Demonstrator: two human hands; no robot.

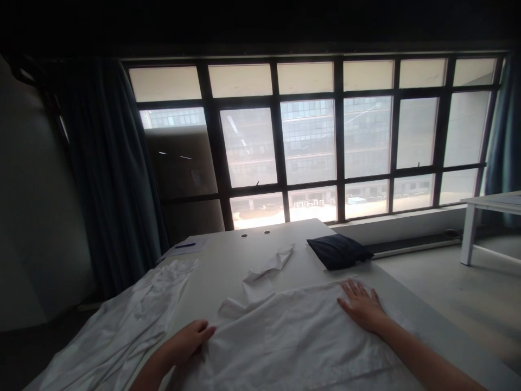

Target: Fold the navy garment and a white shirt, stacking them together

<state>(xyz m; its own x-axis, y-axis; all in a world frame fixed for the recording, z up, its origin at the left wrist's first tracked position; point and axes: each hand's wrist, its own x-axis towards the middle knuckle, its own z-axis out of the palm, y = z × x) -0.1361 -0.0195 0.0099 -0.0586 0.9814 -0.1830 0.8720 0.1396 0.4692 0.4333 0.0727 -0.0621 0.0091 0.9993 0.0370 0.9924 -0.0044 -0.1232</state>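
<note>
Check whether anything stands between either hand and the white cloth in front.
Nothing visible does: the right hand rests on the white cloth, and the left hand touches its left edge. The dark bundle lies beyond, not between.

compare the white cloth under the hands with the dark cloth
The white cloth is spread wide and wrinkled; the dark cloth is a smaller, compact bundle. The left hand and right hand touch the white cloth, neither the dark cloth. Both cloths are on the table.
</note>
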